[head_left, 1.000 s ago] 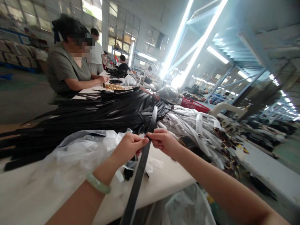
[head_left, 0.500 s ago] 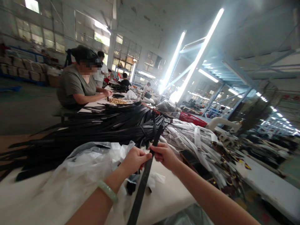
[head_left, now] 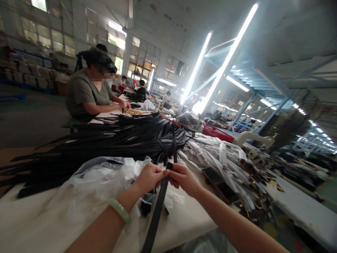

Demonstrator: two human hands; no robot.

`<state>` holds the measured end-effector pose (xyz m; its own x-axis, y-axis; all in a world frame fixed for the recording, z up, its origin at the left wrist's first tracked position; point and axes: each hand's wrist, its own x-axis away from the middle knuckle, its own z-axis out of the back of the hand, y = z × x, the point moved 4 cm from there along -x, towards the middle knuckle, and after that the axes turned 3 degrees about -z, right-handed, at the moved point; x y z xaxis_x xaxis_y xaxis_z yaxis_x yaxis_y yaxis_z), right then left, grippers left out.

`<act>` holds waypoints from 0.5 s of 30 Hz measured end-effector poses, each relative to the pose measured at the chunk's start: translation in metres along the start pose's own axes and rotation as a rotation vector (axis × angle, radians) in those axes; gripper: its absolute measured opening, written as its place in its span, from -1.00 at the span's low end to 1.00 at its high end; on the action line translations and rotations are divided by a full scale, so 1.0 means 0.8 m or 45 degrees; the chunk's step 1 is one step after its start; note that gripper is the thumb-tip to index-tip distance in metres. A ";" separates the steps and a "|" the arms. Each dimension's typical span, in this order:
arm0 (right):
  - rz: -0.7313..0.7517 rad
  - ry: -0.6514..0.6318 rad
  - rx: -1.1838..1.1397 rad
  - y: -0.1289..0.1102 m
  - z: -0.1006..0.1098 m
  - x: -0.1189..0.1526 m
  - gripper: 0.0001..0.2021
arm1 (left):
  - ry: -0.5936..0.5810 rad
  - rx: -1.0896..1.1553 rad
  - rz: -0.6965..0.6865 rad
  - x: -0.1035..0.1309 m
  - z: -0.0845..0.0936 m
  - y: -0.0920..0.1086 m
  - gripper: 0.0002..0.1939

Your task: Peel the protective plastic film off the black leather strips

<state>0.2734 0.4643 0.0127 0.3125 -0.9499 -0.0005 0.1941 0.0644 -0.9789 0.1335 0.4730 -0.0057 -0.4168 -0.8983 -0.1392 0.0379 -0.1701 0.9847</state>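
Note:
A flat black strap [head_left: 157,211] runs from the bottom edge of the view up to both hands. My left hand [head_left: 150,176], with a pale green bangle on its wrist, pinches the strap from the left near its upper end. From the right, my right hand [head_left: 184,177] pinches the same end, the fingertips of both hands almost meeting. Just beyond them lies a large heap of black straps [head_left: 126,140]. Crumpled white plastic wrapping [head_left: 105,179] rests left of my left hand.
White-wrapped straps with gold-coloured fittings [head_left: 223,161] are piled at the right, near a red basket [head_left: 217,133]. Across the table [head_left: 110,225] sits a co-worker [head_left: 89,88], hands by small gold-coloured pieces [head_left: 133,111]. A machine arm [head_left: 252,140] stands farther right.
Both hands now sit closer to the strap's upper end, which stuck out well above them before. My fingertips have come nearer together. The view has shifted slightly.

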 end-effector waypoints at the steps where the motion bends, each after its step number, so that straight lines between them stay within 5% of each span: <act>1: 0.016 0.001 0.049 0.002 -0.005 0.004 -0.55 | -0.003 0.012 0.006 -0.001 0.000 -0.001 -0.34; 6: 0.162 0.135 0.217 -0.010 -0.003 0.020 -0.55 | -0.185 0.142 0.056 0.011 -0.006 0.005 -0.18; 12: 0.384 0.399 0.298 -0.091 0.027 0.061 -0.59 | -1.063 0.243 0.254 0.063 -0.050 0.046 -0.18; 15: 0.502 0.567 0.297 -0.141 0.068 0.096 -0.64 | -1.168 0.257 0.334 0.087 -0.070 0.068 -0.20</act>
<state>0.3258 0.4009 0.1339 -0.0050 -0.8743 -0.4854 0.3566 0.4519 -0.8177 0.1572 0.3786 0.0324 -0.9659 -0.2186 0.1386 0.1095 0.1400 0.9841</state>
